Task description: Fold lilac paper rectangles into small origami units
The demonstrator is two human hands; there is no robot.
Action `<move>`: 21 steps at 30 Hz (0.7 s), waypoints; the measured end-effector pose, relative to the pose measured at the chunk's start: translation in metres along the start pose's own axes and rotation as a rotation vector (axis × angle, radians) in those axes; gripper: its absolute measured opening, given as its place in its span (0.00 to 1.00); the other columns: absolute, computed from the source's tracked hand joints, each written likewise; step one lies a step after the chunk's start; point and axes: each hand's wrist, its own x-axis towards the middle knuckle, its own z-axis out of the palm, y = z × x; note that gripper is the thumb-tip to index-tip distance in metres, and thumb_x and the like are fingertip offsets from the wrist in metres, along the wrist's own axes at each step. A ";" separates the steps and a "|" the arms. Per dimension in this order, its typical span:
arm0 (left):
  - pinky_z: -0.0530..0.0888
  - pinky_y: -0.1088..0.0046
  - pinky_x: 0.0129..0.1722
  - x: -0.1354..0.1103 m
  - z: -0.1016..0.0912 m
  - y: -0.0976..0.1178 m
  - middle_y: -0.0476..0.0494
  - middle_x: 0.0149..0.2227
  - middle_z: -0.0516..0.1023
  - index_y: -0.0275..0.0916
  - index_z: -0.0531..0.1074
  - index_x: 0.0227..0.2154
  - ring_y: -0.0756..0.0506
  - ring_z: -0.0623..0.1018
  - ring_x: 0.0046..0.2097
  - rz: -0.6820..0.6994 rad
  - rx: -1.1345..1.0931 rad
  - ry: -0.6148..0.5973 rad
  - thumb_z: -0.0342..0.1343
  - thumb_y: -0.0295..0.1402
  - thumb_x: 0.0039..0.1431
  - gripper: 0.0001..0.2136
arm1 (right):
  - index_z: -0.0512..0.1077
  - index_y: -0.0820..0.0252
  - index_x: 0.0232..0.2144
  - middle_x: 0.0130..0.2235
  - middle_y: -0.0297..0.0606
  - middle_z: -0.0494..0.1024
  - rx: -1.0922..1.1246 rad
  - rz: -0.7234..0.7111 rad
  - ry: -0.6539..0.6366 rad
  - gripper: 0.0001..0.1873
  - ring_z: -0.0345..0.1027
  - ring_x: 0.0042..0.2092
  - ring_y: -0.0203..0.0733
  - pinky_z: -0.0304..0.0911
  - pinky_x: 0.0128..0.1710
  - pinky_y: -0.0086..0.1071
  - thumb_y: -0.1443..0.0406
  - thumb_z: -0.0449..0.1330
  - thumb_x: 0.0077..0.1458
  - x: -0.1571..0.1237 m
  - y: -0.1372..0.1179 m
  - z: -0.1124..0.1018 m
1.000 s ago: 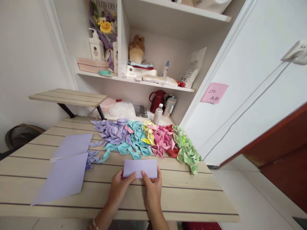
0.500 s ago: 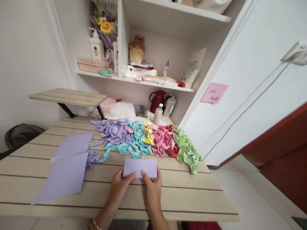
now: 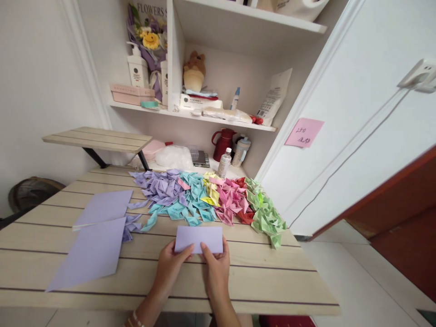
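Note:
A small purple sheet of paper (image 3: 199, 237) is held level between both hands, near the middle of the table. My left hand (image 3: 171, 261) grips its left part, thumb on top near the lower edge. On the right part, my right hand (image 3: 217, 262) does the same, its thumb close to the other; the fingers of both are mostly hidden beneath. Beyond the sheet lies a heap of folded paper boats, with purple ones (image 3: 161, 187), blue ones (image 3: 195, 190), pink ones (image 3: 231, 197) and green ones (image 3: 267, 213).
Larger purple sheets (image 3: 91, 254) lie at left. A small raised stand (image 3: 98, 138) is at the back left. Behind the heap stand a clear bottle (image 3: 224, 164) and a red jug (image 3: 223, 144), below a white shelf (image 3: 190, 117). A pink note (image 3: 304, 132) is stuck up at right.

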 end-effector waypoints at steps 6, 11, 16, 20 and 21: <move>0.73 0.76 0.25 -0.004 0.002 0.005 0.45 0.24 0.78 0.32 0.74 0.28 0.48 0.75 0.24 0.002 0.006 0.007 0.66 0.32 0.33 0.15 | 0.53 0.64 0.54 0.32 0.37 0.75 0.001 -0.025 0.017 0.43 0.69 0.31 0.39 0.66 0.31 0.30 0.60 0.66 0.36 0.000 0.002 0.000; 0.73 0.76 0.25 -0.004 0.001 0.004 0.46 0.23 0.77 0.31 0.74 0.27 0.48 0.74 0.24 0.027 0.015 0.015 0.66 0.33 0.34 0.14 | 0.55 0.63 0.53 0.32 0.36 0.75 0.016 -0.031 -0.031 0.42 0.69 0.32 0.39 0.66 0.32 0.31 0.59 0.66 0.36 -0.001 0.001 0.001; 0.72 0.76 0.24 -0.003 -0.001 0.006 0.46 0.21 0.77 0.31 0.74 0.26 0.49 0.74 0.23 0.016 0.005 0.040 0.66 0.34 0.33 0.15 | 0.52 0.62 0.54 0.29 0.34 0.74 0.046 0.002 -0.128 0.42 0.69 0.30 0.38 0.67 0.32 0.33 0.62 0.66 0.38 -0.004 -0.001 0.002; 0.71 0.76 0.24 -0.004 -0.001 0.010 0.45 0.22 0.77 0.31 0.74 0.26 0.48 0.74 0.23 0.000 -0.005 0.046 0.66 0.33 0.31 0.15 | 0.55 0.63 0.51 0.23 0.28 0.70 0.045 -0.006 -0.116 0.39 0.66 0.24 0.35 0.68 0.28 0.31 0.62 0.66 0.38 -0.005 -0.001 0.003; 0.71 0.76 0.23 -0.004 -0.001 0.010 0.46 0.22 0.77 0.31 0.74 0.26 0.48 0.74 0.22 -0.005 -0.010 0.047 0.66 0.33 0.31 0.15 | 0.56 0.63 0.51 0.21 0.27 0.68 0.047 -0.009 -0.111 0.39 0.65 0.24 0.34 0.68 0.28 0.31 0.62 0.66 0.37 -0.005 -0.001 0.003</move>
